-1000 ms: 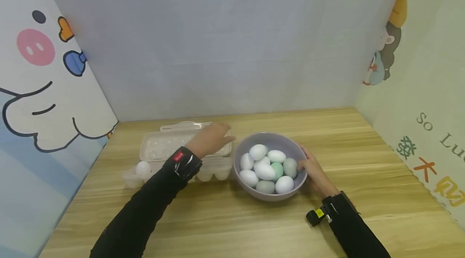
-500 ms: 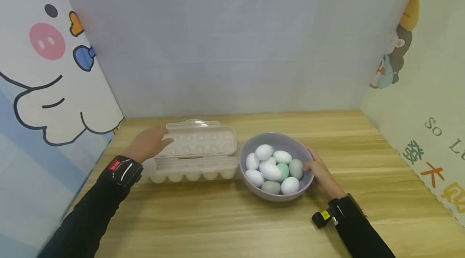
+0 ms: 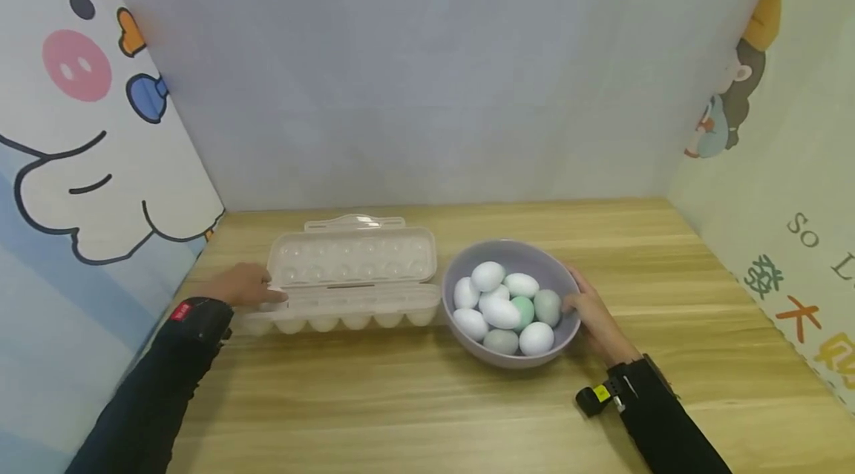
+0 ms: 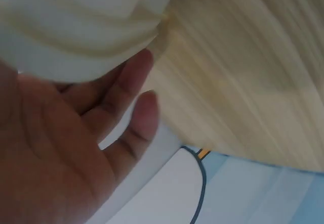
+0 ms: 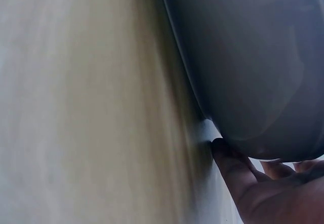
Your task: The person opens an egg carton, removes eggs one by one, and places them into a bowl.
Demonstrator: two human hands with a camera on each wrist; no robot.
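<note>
My left hand (image 3: 243, 285) grips the left end of a clear plastic egg carton (image 3: 364, 301), its lid (image 3: 354, 255) folded back behind it. In the left wrist view the fingers (image 4: 136, 72) lie along the edge of the whitish carton (image 4: 81, 32), which hides part of them. Rounded cups show along the carton's front. My right hand (image 3: 594, 314) holds the right rim of a purple-grey bowl (image 3: 457, 337), thumb over the rim and fingers (image 5: 233, 171) against the outside. Several white, grey and green eggs (image 3: 499, 312) fill the bowl.
Both things stand on a wood-grain table (image 3: 401, 400), the bowl close by the carton's right end. A grey backdrop (image 3: 427, 88) rises behind. Printed panels flank the table, with a cartoon pig (image 3: 76, 64) at left and lettering (image 3: 798, 314) at right.
From over the carton's right part, my left hand has swung left and come down on its left end, covering the white egg seen there earlier. My right hand keeps its hold on the bowl.
</note>
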